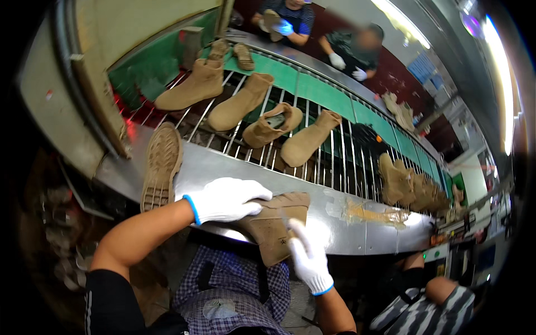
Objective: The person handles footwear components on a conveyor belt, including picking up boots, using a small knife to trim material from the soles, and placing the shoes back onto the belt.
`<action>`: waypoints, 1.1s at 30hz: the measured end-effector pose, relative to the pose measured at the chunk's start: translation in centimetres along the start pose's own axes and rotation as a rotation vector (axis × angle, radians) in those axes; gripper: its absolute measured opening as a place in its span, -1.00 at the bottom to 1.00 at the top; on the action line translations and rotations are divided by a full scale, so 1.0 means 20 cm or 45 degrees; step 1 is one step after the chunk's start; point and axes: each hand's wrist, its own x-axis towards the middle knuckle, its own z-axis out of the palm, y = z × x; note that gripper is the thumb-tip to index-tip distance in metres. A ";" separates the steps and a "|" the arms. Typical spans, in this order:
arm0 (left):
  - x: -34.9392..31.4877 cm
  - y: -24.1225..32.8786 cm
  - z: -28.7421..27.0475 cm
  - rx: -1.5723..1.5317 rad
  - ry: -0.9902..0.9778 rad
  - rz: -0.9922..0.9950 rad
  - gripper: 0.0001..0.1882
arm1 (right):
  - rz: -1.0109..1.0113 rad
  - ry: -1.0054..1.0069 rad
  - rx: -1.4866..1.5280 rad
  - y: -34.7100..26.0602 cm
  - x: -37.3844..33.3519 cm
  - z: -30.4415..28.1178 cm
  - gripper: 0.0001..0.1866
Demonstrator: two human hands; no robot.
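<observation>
A tan boot [269, 224] is held tilted over the near edge of the metal bench [204, 167], clamped in the grip of the gloved left hand [231, 200]; its side is met by the fingers of the gloved right hand [307, 254], though whether that grip is closed cannot be told; beyond, more boots [306, 139] are set on a barred rack [344, 162]

Glaring tube lights [506, 89], bent edges, black rim
</observation>
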 end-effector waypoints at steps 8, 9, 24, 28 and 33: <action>0.08 -0.09 -0.06 -0.144 -0.057 -0.138 -0.51 | -0.183 -0.400 -0.784 0.00 0.24 -0.11 -0.37; 0.09 -0.11 -0.06 -0.140 -0.070 -0.114 -0.51 | -0.195 -0.398 -0.756 0.03 0.23 -0.10 -0.37; 0.04 0.03 0.03 0.315 0.010 -0.153 -0.45 | -0.179 -0.306 -0.541 0.07 0.19 0.03 -0.35; 0.02 0.07 0.00 0.260 -0.050 -0.169 -0.39 | -0.177 -0.401 -0.347 0.04 0.13 0.03 -0.34; 0.09 0.17 -0.01 0.434 0.115 0.062 -0.17 | 0.090 -0.024 -0.242 0.18 -0.05 -0.14 -0.42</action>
